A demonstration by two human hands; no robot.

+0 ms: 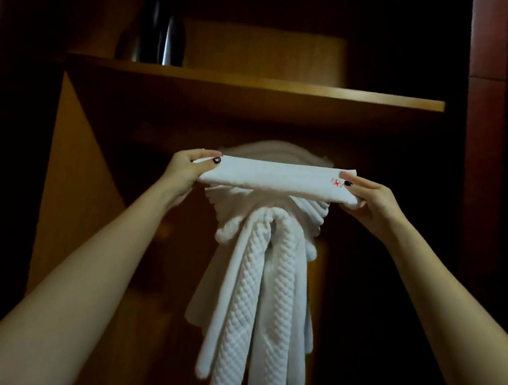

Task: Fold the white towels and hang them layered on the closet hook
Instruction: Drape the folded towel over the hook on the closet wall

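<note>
The wooden closet point(159, 292) stands open in a dim room, its inside lit a warm amber while everything around it sinks to near black. A wooden shelf point(256, 85) runs across the upper part, its front edge catching the light. On it, at the left, stands a dark glossy vessel point(165, 41), perhaps a kettle, just beside a pale wooden box point(260, 53). The closet's left side wall point(73, 159) is half lit. At the far right rises a reddish-brown panel point(483, 121).

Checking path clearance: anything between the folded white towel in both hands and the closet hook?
Only the white waffle-weave towels already hanging there, right behind the folded smooth white towel; they cover the hook, which isn't visible. Left hand and right hand pinch its ends; nothing else intervenes.
</note>
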